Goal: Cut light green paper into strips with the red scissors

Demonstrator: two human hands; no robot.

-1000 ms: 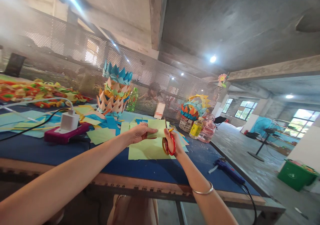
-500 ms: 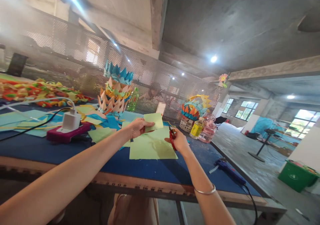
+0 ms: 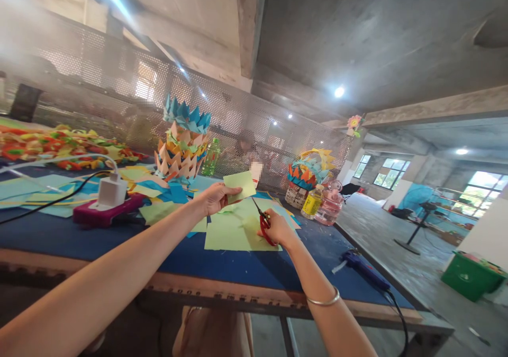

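Observation:
Between thumb and fingers, my left hand (image 3: 220,197) pinches a small piece of pale green paper (image 3: 243,184) above the table. My right hand (image 3: 277,227) grips red-handled scissors (image 3: 263,220), their blades pointing up and left toward the lower right corner of that piece. Whether the blades touch the paper I cannot tell. Under both hands lies a larger pale green sheet (image 3: 226,235), with more coloured paper around and behind it on the blue tabletop (image 3: 178,264).
A purple power strip (image 3: 93,215) with a white charger sits left. Behind stand stacked paper crowns (image 3: 180,158), a green bottle (image 3: 211,157), a yellow-labelled bottle (image 3: 312,202) and a pink jug (image 3: 329,206). A blue glue gun (image 3: 365,270) lies near the right edge, its cord hanging down.
The scissors have turned and come down slightly left, so their blades now show. My left hand has shifted a little left and up with the small paper.

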